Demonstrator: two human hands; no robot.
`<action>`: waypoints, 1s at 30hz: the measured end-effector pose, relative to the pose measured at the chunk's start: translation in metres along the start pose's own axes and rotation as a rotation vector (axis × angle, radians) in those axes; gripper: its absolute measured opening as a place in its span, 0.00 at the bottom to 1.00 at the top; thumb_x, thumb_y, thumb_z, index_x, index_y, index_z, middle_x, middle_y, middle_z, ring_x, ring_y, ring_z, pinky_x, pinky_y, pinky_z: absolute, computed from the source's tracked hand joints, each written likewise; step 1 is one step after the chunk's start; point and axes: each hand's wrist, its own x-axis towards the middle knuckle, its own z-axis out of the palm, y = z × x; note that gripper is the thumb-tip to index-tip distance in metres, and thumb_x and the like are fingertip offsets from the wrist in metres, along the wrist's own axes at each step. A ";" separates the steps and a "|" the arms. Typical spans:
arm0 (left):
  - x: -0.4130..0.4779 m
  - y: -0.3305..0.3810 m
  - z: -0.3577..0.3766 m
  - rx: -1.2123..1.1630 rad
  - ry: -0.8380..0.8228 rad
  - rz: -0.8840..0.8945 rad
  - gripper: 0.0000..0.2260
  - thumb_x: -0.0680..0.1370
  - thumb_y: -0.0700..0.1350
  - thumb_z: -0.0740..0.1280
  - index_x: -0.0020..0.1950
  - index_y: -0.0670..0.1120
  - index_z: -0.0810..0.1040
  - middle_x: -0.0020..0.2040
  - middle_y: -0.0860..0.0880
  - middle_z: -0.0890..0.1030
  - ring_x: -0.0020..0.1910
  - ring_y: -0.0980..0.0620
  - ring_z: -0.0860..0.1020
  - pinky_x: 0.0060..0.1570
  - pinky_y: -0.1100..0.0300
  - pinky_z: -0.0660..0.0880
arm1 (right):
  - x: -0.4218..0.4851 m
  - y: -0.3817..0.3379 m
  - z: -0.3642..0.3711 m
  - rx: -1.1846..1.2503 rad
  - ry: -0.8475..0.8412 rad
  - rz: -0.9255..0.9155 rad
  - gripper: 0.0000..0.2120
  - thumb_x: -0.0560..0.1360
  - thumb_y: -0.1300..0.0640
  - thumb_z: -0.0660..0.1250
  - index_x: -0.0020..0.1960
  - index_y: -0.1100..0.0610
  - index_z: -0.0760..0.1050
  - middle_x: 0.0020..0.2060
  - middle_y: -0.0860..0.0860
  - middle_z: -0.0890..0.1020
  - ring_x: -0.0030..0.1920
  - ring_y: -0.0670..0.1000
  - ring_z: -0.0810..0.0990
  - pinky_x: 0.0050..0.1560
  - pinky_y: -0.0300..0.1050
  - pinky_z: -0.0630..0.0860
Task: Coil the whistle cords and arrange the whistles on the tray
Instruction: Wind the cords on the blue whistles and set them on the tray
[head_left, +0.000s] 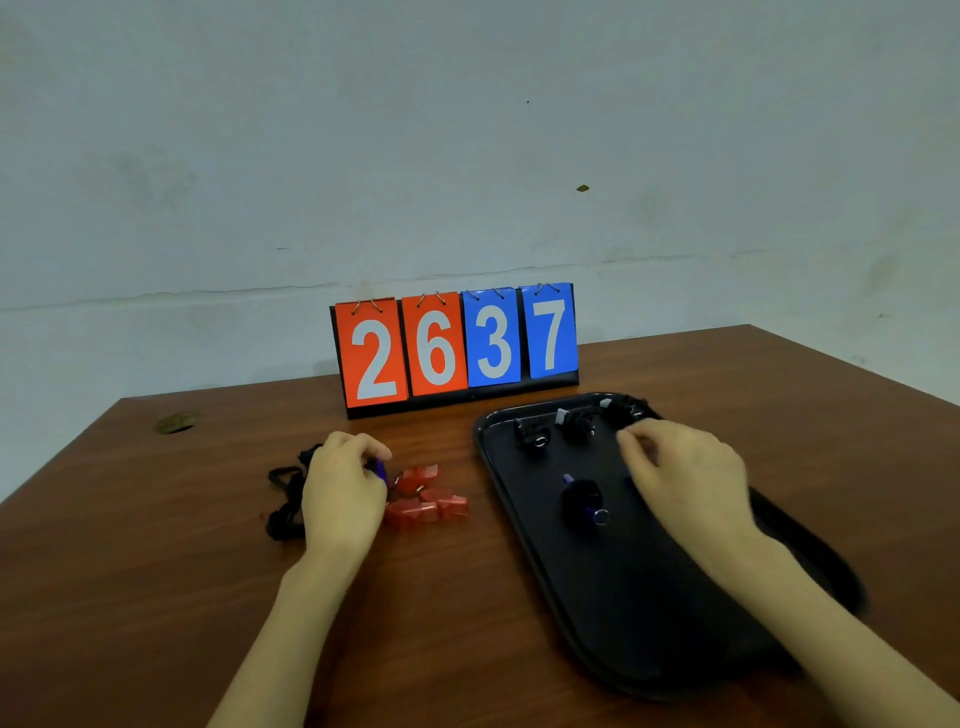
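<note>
Our left hand (340, 488) curls on the table (441, 597), fingers pinching a blue whistle (381, 470) beside the red whistles (426, 496), with loose black cords (285, 499) just outside it. Our right hand (685, 478) hovers half-open and empty over the black tray (613, 597); coiled whistles (576, 428) lie ahead, another (584, 501) just inside it.

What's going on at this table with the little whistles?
A person is sorting whistles onto a black tray. The left hand is closed on a blue whistle beside the red whistles and loose black cords on the table. The right hand reaches over the tray, where several whistles with coiled cords already sit, including a blue one.
</note>
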 end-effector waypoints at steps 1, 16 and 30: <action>0.001 -0.004 0.000 0.013 -0.022 -0.017 0.14 0.73 0.28 0.63 0.48 0.46 0.79 0.59 0.46 0.76 0.59 0.47 0.75 0.56 0.55 0.74 | 0.004 -0.013 0.004 0.041 -0.066 -0.029 0.11 0.78 0.49 0.60 0.42 0.51 0.78 0.35 0.47 0.81 0.35 0.48 0.78 0.32 0.41 0.70; 0.010 -0.028 0.006 0.116 -0.051 -0.126 0.14 0.73 0.35 0.66 0.58 0.42 0.80 0.54 0.45 0.82 0.53 0.48 0.79 0.49 0.54 0.77 | 0.050 -0.173 0.120 0.264 -0.627 -0.211 0.14 0.76 0.49 0.64 0.41 0.59 0.78 0.36 0.53 0.80 0.40 0.52 0.80 0.44 0.45 0.78; 0.006 -0.012 0.005 -0.022 0.115 -0.016 0.10 0.76 0.43 0.65 0.55 0.47 0.81 0.50 0.51 0.82 0.52 0.49 0.74 0.51 0.50 0.75 | 0.060 -0.175 0.107 0.882 -0.641 0.287 0.13 0.72 0.57 0.70 0.54 0.62 0.79 0.50 0.56 0.82 0.52 0.53 0.80 0.49 0.43 0.77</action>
